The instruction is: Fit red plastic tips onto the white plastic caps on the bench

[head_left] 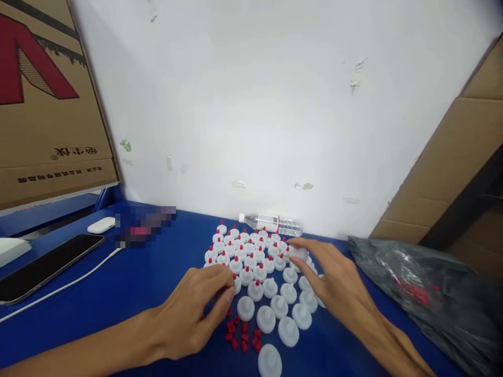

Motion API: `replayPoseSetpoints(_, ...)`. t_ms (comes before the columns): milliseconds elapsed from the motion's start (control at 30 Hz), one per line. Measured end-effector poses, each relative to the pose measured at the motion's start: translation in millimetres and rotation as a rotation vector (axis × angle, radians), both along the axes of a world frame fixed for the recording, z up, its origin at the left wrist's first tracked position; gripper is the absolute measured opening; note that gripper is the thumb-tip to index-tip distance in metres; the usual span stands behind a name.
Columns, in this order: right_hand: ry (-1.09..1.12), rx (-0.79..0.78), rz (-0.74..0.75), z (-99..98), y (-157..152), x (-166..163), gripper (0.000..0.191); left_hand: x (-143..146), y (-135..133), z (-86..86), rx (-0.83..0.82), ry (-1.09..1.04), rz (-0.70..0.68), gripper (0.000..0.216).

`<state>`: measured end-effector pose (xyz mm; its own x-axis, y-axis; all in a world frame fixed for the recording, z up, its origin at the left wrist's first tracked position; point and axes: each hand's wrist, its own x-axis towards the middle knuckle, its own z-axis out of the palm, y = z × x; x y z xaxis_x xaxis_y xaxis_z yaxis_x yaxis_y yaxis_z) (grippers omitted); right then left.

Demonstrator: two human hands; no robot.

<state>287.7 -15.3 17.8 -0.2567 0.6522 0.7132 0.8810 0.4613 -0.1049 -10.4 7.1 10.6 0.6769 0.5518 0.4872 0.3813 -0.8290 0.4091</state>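
My right hand (334, 275) grips a round white plastic cap (298, 253) between thumb and fingers, at the right edge of the group. My left hand (196, 303) is closed, its fingers curled together over the group's left edge; whatever they hold is hidden. Between my hands stand several white nozzle caps topped with small red tips (245, 276), in close rows. Nearer to me are several white nozzle caps without red tips (288, 331). Several loose red tips (244, 337) lie below my left hand.
A clear plastic bottle (275, 223) lies against the white wall. On the left of the blue table (129, 293) are a phone (51, 267), a white cable (86, 276) and a white mouse-like object (101, 225). A grey plastic bag (393, 283) lies at right; cardboard (444, 162) leans behind it.
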Motion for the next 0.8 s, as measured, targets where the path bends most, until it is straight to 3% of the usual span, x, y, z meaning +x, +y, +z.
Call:
replayPoseSetpoints(167,0.023,-0.191,0.061,-12.6,0,-15,0.018,3,-4,-7.5,0.042,0.138,0.052,0.010)
replayPoseSetpoints(500,-0.023,-0.269,0.088,-24.2,8,-16,0.008,3,-1,-11.8,0.032,0.269,0.053,0.013)
replayPoseSetpoints(700,-0.028,-0.208,0.059,-14.1,3,-19,0.013,3,-2,-9.2,0.016,0.260,0.046,0.014)
replayPoseSetpoints(800,-0.005,-0.259,0.144,-4.1,-5,-25,0.016,3,-1,-9.1,0.027,0.249,0.059,0.013)
